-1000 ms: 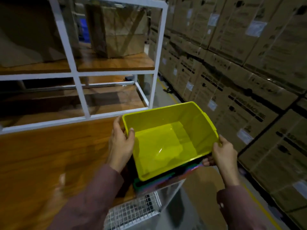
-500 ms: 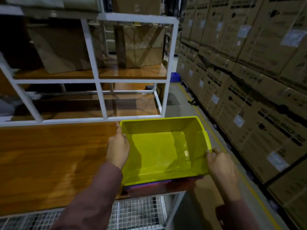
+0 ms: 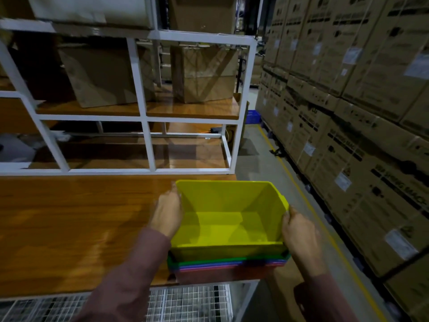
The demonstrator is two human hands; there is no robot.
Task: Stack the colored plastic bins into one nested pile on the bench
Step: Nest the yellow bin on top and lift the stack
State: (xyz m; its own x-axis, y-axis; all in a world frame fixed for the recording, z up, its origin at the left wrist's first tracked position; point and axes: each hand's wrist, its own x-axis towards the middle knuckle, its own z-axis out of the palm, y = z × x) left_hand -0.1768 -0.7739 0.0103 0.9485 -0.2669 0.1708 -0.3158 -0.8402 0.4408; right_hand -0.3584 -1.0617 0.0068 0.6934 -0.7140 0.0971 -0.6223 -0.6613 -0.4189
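A yellow bin (image 3: 228, 219) sits nested on top of a pile of coloured bins (image 3: 228, 266); green, blue, pink and red rims show beneath it. The pile rests at the right end of the wooden bench (image 3: 69, 224), near its front edge. My left hand (image 3: 167, 213) grips the yellow bin's left wall. My right hand (image 3: 299, 231) holds its right wall and rim. Both sleeves are dark reddish. The lower bins' insides are hidden.
A white metal frame rack (image 3: 148, 145) with wooden shelves and cardboard boxes (image 3: 204, 75) stands behind the bench. Stacked cartons (image 3: 362, 117) line the right side beyond an aisle with a yellow floor line (image 3: 285, 166). A wire mesh shelf (image 3: 185, 303) lies under the bench.
The yellow bin has levelled out and settled squarely into the pile. My view has lifted, showing more of the rack. Both hands stay on the bin's sides.
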